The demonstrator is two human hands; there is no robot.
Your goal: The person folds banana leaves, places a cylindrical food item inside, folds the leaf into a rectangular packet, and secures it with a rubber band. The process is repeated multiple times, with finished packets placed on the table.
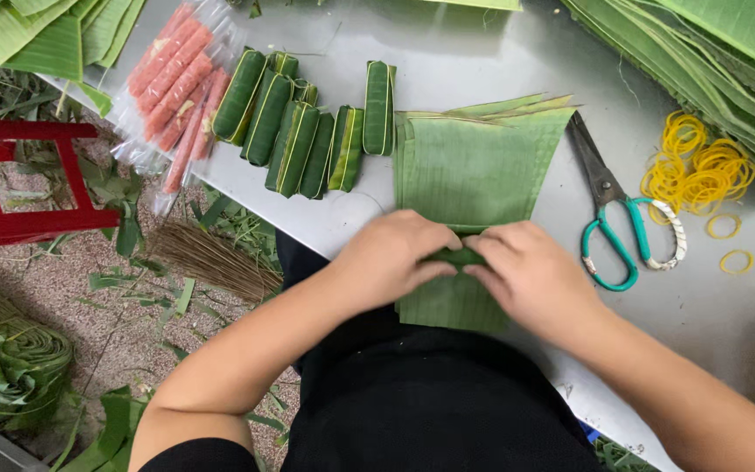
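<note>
1. Head view, at the grip: the left hand [388, 255] and the right hand [530, 273] meet over a small green leaf roll [459, 257], fingers of both curled down onto it – clamped on the roll from either side, with only a short dark-green strip showing between them.
2. That roll lies on the near part of a stack of cut banana leaf sheets [474, 166], which sits on the grey metal table [482, 52] and reaches over its near edge.
3. Just right of the stack lie scissors [613, 218] with teal handles, blades pointing far.
4. Further right is a loose heap of yellow rubber bands [696, 170], with two single bands nearer.
5. Left of the stack stands a row of finished leaf-wrapped rolls [303, 131], each tied with a band – one stands apart, beside the sheets' far-left corner.
6. Beyond these, at the table's left edge, lies a clear bag of pink sausages [176, 83].
7. Long banana leaves [727, 52] are piled at the far right.
8. On the floor to the left are a red stool [19, 183], a broom head [211, 258] and leaf scraps.
</note>
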